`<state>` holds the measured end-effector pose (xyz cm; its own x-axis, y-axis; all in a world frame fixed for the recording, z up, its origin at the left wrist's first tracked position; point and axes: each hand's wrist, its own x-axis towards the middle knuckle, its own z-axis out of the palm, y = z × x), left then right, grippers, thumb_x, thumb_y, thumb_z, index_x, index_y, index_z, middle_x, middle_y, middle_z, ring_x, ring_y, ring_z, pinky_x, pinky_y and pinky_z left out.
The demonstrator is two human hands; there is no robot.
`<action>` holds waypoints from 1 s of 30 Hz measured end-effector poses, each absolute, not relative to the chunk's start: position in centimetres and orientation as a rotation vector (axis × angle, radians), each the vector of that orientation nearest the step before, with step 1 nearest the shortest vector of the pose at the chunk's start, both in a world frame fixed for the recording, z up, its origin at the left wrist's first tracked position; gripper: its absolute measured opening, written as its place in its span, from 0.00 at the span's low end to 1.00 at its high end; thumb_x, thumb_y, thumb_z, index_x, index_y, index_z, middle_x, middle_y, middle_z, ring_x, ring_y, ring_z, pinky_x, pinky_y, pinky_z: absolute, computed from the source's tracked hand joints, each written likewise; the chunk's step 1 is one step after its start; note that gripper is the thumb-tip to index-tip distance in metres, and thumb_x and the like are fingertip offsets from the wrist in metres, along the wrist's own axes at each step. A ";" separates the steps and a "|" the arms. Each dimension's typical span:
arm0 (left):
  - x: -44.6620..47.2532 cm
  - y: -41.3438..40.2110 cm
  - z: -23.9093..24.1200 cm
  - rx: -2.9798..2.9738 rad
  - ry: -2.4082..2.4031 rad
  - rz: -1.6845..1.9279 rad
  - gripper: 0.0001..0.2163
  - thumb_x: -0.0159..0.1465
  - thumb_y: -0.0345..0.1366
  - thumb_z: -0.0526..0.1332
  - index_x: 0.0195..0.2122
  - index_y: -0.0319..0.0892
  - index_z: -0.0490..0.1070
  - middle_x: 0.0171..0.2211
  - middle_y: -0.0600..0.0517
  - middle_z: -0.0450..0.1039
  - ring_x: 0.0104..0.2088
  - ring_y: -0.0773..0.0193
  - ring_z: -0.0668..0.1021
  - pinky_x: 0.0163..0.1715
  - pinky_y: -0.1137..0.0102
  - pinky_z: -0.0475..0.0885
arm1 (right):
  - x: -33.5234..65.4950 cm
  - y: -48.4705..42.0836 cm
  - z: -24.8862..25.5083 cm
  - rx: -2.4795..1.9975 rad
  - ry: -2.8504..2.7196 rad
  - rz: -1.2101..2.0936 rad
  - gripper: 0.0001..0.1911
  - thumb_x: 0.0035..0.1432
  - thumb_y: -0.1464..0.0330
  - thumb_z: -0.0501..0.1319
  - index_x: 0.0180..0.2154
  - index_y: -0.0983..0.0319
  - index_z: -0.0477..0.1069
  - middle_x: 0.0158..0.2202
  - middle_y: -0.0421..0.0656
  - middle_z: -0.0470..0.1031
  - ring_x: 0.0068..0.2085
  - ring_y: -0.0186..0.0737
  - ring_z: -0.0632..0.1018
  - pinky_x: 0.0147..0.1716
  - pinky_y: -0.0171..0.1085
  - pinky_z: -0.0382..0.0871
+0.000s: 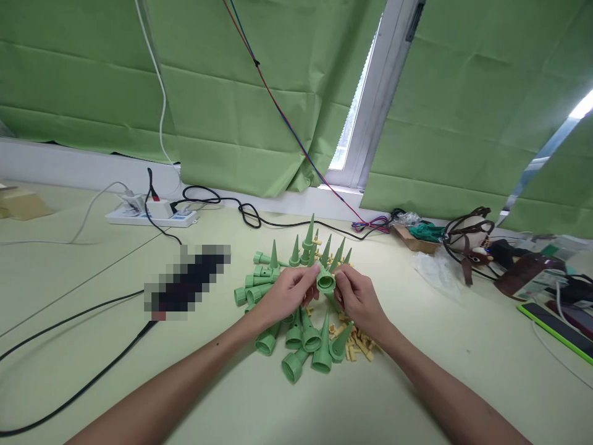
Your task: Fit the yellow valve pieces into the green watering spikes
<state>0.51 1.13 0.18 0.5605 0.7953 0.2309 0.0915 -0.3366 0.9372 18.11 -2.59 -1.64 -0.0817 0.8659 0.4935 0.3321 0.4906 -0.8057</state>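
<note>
Cone (pixel 325 281) sits pinched between my two grips, its wide round mouth turned toward me, held just above the heap on the counter (pixel 417 395). My left grip (pixel 287 293) is nearly closed, thumb and fingertips clamped on the cone's left side. My right grip (pixel 356 296) is curled tight too, fingertips pressed to the rim on the right. Below them lies a pile (pixel 306 337) of like green cones, tipped every way. Pegs (pixel 356 346), small and yellow, are scattered just right of it. More cones stand upright in a row (pixel 296 250) behind my grips. A power strip (pixel 148 215) lies well off to the left.
</note>
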 end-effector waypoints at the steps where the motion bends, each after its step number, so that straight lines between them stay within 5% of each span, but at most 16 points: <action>1: 0.5 1.2 0.2 1.773 0.726 0.865 0.25 0.70 0.51 0.48 0.21 0.40 0.63 0.17 0.56 0.58 0.20 0.68 0.66 0.25 0.71 0.63 | 18.1 -2.6 -1.7 -1.047 -1.661 0.620 0.19 0.70 0.58 0.48 0.28 0.59 0.59 0.20 0.35 0.60 0.21 0.31 0.63 0.22 0.32 0.57; 17: -0.2 1.6 0.3 1.737 0.593 0.816 0.16 0.66 0.46 0.58 0.27 0.40 0.62 0.19 0.59 0.51 0.20 0.71 0.58 0.20 0.74 0.53 | 18.2 -2.5 -1.6 -0.996 -1.698 0.729 0.18 0.70 0.57 0.47 0.30 0.58 0.58 0.19 0.33 0.59 0.20 0.32 0.61 0.21 0.33 0.55; 24: -0.2 1.3 0.9 1.988 0.640 0.902 0.11 0.66 0.43 0.60 0.34 0.40 0.71 0.29 0.54 0.63 0.26 0.70 0.64 0.23 0.73 0.59 | 18.4 -2.3 -2.0 -1.071 -1.713 0.707 0.19 0.70 0.57 0.48 0.27 0.58 0.53 0.18 0.33 0.56 0.20 0.32 0.60 0.21 0.33 0.53; 30: 0.0 1.3 0.4 2.252 0.646 1.018 0.11 0.66 0.39 0.59 0.29 0.39 0.67 0.32 0.53 0.62 0.26 0.71 0.64 0.25 0.73 0.61 | 18.5 -2.1 -1.9 -1.148 -1.747 0.640 0.21 0.70 0.58 0.48 0.25 0.58 0.51 0.18 0.33 0.54 0.20 0.32 0.59 0.22 0.34 0.53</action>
